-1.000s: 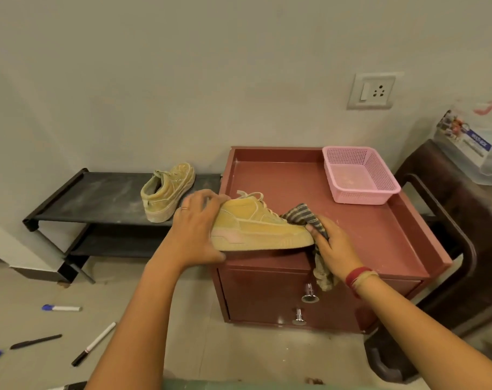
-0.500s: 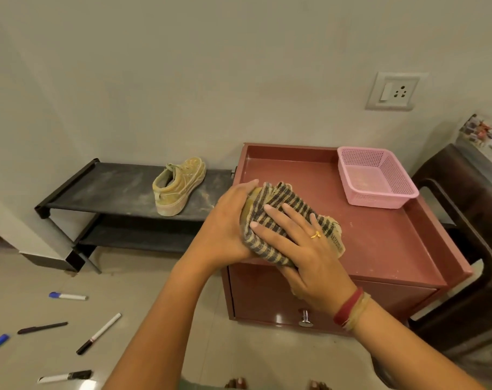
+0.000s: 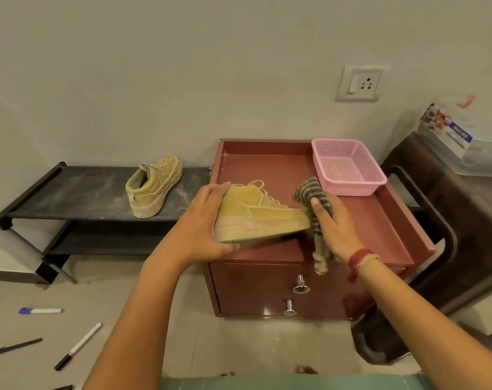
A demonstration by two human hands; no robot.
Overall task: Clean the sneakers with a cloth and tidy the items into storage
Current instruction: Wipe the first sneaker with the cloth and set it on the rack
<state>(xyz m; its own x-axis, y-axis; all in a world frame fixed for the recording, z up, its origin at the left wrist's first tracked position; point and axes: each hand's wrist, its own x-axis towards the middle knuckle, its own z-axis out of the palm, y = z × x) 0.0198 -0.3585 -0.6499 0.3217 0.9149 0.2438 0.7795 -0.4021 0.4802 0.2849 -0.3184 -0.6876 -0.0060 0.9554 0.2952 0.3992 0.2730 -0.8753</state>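
Gripping the sneaker (image 3: 256, 218) by its heel at frame centre, the left hand (image 3: 202, 220) curls fingers round it; the right hand (image 3: 334, 229) clenches the cloth (image 3: 309, 192) at the toe. Sneaker seems light, stiff-soled; cloth limp.

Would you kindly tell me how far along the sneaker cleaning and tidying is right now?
Done: one sneaker sits on the black rack; whether it is wiped is unclear. In hand: the left hand holds the second sneaker by its heel, and the right hand holds the striped cloth at its toe. Left: storing it, and the pens on the floor.
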